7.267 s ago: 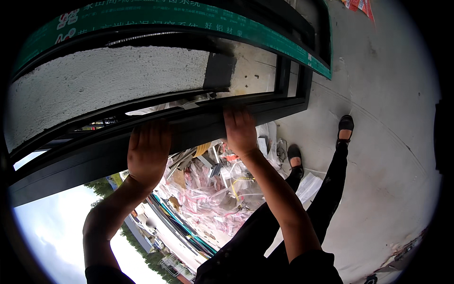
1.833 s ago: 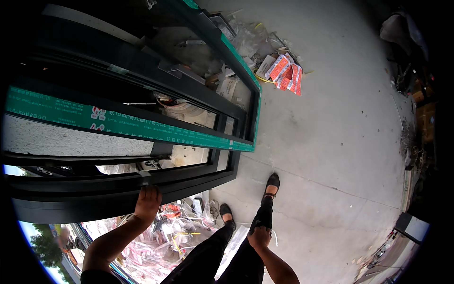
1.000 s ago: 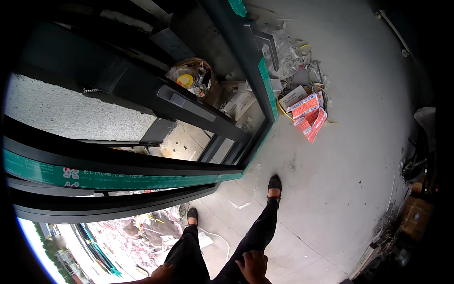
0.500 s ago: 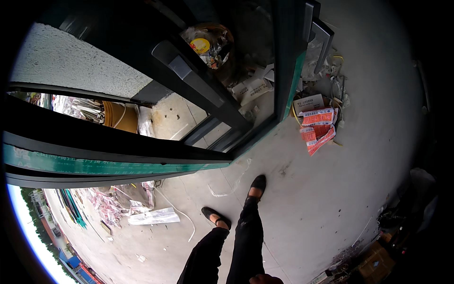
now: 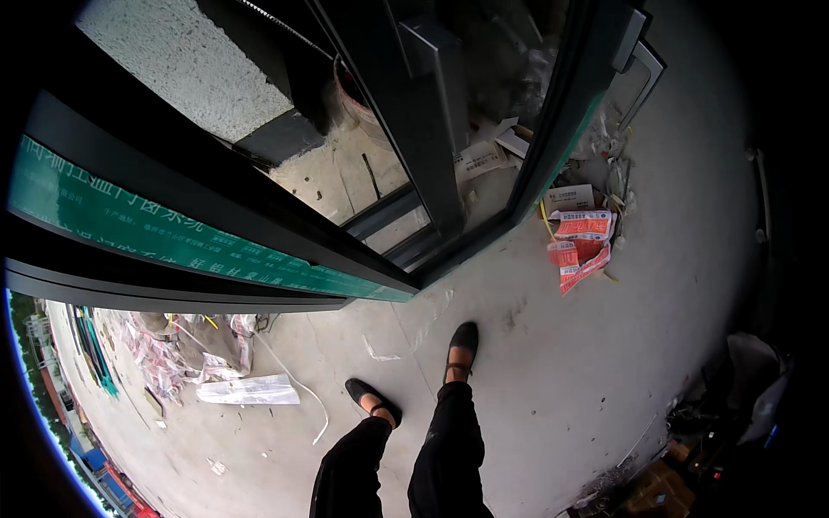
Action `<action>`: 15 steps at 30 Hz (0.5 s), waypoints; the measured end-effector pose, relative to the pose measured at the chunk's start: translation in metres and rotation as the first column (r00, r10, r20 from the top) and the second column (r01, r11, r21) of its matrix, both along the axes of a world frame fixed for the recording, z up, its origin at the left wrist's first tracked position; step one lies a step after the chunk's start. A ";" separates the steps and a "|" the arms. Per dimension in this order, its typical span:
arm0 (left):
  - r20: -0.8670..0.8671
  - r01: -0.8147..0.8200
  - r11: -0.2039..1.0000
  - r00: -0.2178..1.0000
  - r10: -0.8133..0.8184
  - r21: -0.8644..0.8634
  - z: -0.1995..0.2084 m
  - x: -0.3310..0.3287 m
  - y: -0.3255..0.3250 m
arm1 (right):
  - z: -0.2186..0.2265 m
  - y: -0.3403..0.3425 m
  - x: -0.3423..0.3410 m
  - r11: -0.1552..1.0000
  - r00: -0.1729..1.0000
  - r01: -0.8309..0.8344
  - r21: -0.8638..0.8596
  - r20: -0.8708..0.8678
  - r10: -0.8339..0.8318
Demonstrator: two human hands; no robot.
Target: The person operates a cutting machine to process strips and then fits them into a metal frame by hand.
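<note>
Neither of my hands shows in the head view. My two legs in black trousers come up from the lower edge, and my feet in black shoes stand on the concrete floor (image 5: 553, 388). Ahead of me a dark metal window or door frame (image 5: 432, 190) stands, with glass panes and a green protective film (image 5: 216, 242) along its left profile. A grey lever handle (image 5: 643, 82) sticks out from its right side. Another long handle-like part (image 5: 445, 78) is on its middle bar.
Right of the frame lies rubbish with a red-and-white printed carton (image 5: 583, 246). Plastic wrapping (image 5: 164, 350) and a white flat strip (image 5: 250, 390) lie at left. A cardboard box (image 5: 661, 492) sits at the lower right among dark clutter. Behind the glass are a reddish bin (image 5: 358, 108) and scraps.
The view has shifted, so the frame looks larger and more tilted at left. The part of a hand at the lower edge has gone out of view. My feet appear slightly further left.
</note>
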State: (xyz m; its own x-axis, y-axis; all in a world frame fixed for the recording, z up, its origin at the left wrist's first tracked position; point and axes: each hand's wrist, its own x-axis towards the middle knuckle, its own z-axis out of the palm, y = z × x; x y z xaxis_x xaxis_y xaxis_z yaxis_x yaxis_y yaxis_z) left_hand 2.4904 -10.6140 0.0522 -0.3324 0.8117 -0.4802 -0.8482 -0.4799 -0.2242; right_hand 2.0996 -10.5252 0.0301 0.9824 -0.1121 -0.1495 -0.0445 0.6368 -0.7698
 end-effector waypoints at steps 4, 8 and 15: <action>0.293 -0.191 0.779 0.852 0.433 -0.597 -0.091 -0.015 -0.047 | -0.098 -0.135 -0.055 0.976 0.883 0.216 -0.039 -0.419 -0.212; 0.160 0.283 -0.193 0.860 0.485 -0.939 -0.191 0.006 -0.090 | -0.286 -0.282 -0.108 0.142 -0.168 0.491 -0.859 -0.254 -0.953; 0.322 0.485 -0.444 0.861 0.393 -0.754 -0.305 -0.031 -0.114 | -0.483 -0.537 -0.211 0.019 -0.317 -0.300 -0.954 0.081 -0.945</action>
State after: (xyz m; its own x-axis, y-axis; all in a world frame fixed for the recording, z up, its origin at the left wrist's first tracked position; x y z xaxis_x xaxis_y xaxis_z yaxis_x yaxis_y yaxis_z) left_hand 2.4589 -10.7285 -0.2532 0.1806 -0.8778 -0.4436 -0.9288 -0.3006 0.2168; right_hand 1.8889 -11.0627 -0.4533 -0.4122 -0.8817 0.2294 -0.8696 0.3056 -0.3878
